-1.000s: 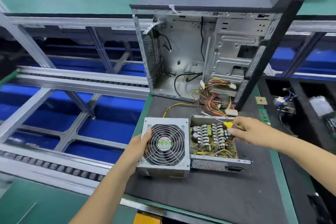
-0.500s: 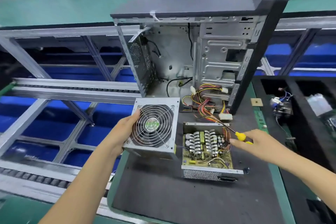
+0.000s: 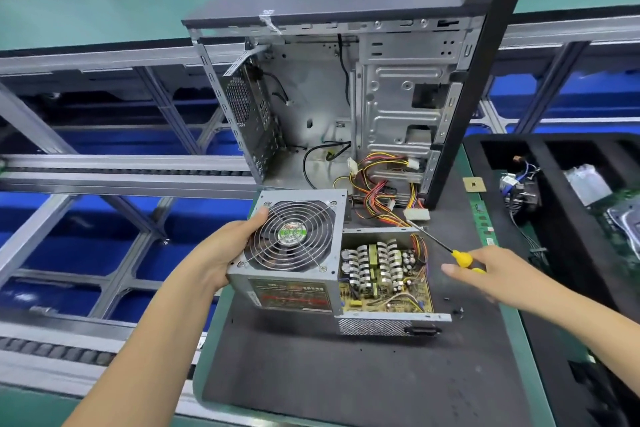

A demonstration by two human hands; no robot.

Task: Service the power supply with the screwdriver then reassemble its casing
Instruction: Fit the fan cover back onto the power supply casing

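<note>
Already the power supply is lying open on the tabletop (image 3: 311, 385) mat, circuit board (image 3: 384, 274) exposed; closing up and screwing down are looking like the work remaining. Left hand (image 3: 221, 253) fingers are clamping the fan cover (image 3: 294, 236), now swinging back down beside the board after being lifted clear half a second ago. Right hand (image 3: 485, 274) is gripping the screwdriver (image 3: 446, 250), tip drawing back toward the cables (image 3: 377, 191).

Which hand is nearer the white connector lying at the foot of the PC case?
Right. The right hand sits just below-right of the white connector, its screwdriver pointing at it; the left hand is beyond the fan cover.
</note>
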